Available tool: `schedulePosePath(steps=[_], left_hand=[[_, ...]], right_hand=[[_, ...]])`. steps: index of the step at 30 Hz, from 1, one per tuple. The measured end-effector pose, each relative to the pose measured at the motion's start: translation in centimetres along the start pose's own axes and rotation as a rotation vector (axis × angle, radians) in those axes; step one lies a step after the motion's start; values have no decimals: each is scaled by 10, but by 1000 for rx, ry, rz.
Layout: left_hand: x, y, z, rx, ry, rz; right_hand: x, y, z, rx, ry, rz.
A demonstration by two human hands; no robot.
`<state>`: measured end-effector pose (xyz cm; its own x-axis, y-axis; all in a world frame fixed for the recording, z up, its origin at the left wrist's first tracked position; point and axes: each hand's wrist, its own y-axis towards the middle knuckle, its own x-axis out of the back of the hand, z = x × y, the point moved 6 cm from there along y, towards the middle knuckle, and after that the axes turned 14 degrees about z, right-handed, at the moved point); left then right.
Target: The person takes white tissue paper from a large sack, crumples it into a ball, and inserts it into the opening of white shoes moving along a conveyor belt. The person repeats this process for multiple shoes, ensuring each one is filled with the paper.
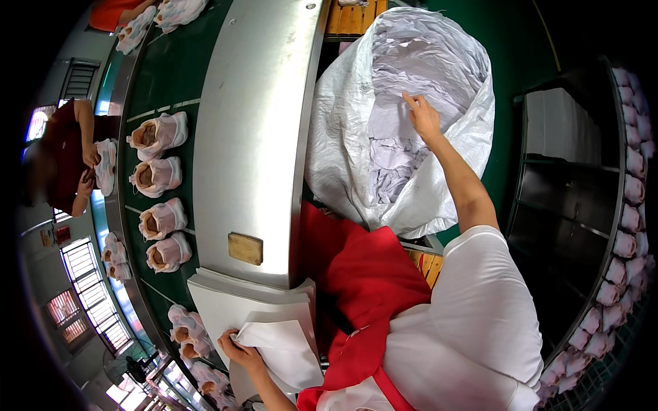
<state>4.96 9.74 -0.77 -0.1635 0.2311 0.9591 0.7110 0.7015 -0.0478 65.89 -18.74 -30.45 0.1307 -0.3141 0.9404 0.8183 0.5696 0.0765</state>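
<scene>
My left hand (241,351) is closed on the near edge of a white sheet of paper (281,346), which bends up from a stack of paper (205,291) on the metal bench's near end. My right hand (423,118) reaches over a big open white woven sack (343,137). Its index finger is stretched out and the other fingers are partly curled, with nothing visible in them. Below it, the sack is filled with crumpled white paper (394,130); whether the fingertips touch it I cannot tell.
A steel bench top (257,103) with a small brown block (245,248) lies at my left. Beyond it, a green conveyor (164,89) carries several pink-white shoes (157,175). A co-worker (68,151) handles a shoe across the belt. At right stands a rack (572,171) beside rows of small pale bundles (627,219).
</scene>
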Motion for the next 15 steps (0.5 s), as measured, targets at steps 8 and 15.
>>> schedulePosePath(steps=[8,15], left_hand=[[3,4,-19,16,-17,-56],[4,0,-16,24,-5,-50]], right_hand=[[-7,25,-31,-184,-7,89],[-8,28,-40,57,-288,68]])
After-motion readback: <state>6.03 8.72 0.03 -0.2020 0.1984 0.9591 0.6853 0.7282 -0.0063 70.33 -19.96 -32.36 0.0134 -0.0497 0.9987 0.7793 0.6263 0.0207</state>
